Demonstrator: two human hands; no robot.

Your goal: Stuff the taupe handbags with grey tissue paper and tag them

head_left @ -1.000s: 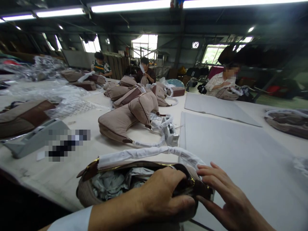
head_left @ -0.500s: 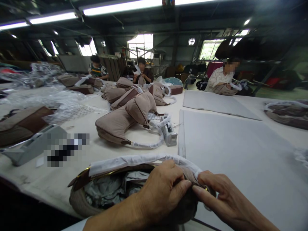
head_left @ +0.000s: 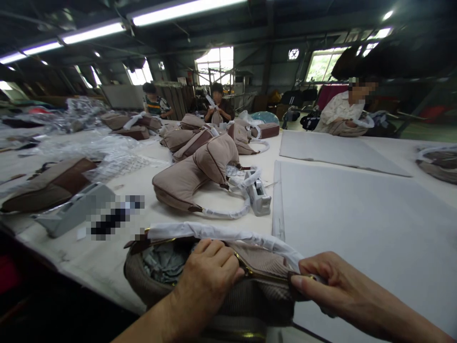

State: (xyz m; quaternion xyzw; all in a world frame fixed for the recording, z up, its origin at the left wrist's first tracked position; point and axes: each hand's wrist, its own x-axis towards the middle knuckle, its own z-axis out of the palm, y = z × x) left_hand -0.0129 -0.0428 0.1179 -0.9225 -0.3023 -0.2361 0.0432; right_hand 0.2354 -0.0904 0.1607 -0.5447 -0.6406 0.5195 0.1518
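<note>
A taupe handbag [head_left: 246,297] with a gold zipper lies at the table's near edge, stuffed with grey paper [head_left: 166,262]; its handle [head_left: 221,234] is wrapped in white tissue. My left hand [head_left: 205,281] is closed on the zipper line near the bag's middle, fingers curled over the zipper pull. My right hand [head_left: 321,286] pinches the brown end tab of the bag at its right end. The zipper is shut from the right end up to my left hand and open to the left of it.
Several finished taupe handbags [head_left: 194,174] lie along the table's middle. A grey tape dispenser [head_left: 76,209] sits at left, a smaller one [head_left: 259,193] beside the bags. Large grey sheets [head_left: 357,209] cover the table at right. Three people work at the far side.
My left hand has slid left along the zipper, closing the bag's right part. My right hand went from spread fingers to a pinch on the end tab. The view has shifted slightly.
</note>
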